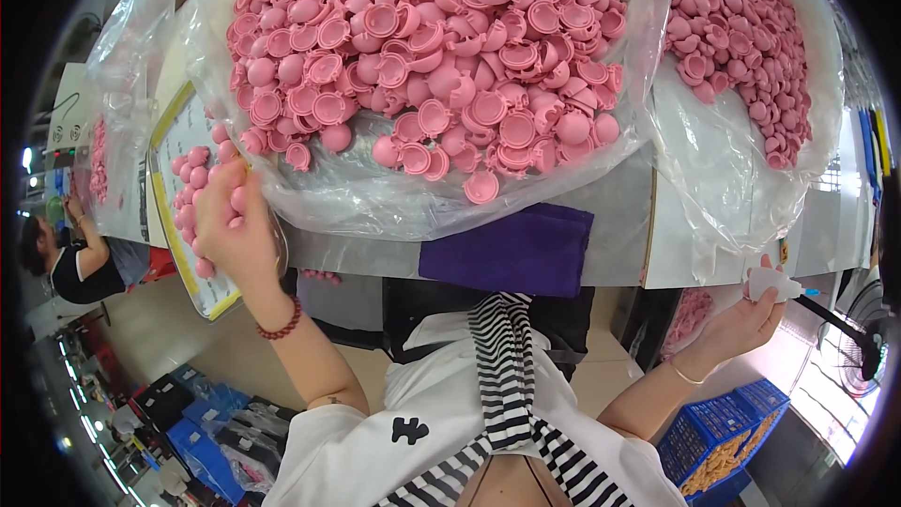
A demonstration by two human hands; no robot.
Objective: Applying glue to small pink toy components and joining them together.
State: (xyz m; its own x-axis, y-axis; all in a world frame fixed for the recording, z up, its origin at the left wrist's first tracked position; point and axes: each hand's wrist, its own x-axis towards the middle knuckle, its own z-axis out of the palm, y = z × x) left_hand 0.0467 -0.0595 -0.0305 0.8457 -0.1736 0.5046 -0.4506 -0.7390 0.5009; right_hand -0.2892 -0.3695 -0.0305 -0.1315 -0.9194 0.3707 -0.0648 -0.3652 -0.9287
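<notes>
My left hand (231, 233) is over the yellow-edged tray (218, 308) at the left, its fingers bent and closed around at least one small pink plastic ball (237, 197). More pink balls (190, 176) lie in the tray beside my fingers. Off to the right, my right hand (741, 327) is closed on a small white squeeze bottle (770, 284) with a blue tip that points outward. In front of me spreads a large heap of pink half shells (422, 66), some cupped side up, on clear plastic sheeting (366, 216).
A second heap of pink pieces (741, 38) sits in plastic at the far right. A folded purple cloth (507, 249) lies along the near table edge. Below on the right stands a blue crate (699, 432) of tan pieces. Another person (89, 263) works at the far left.
</notes>
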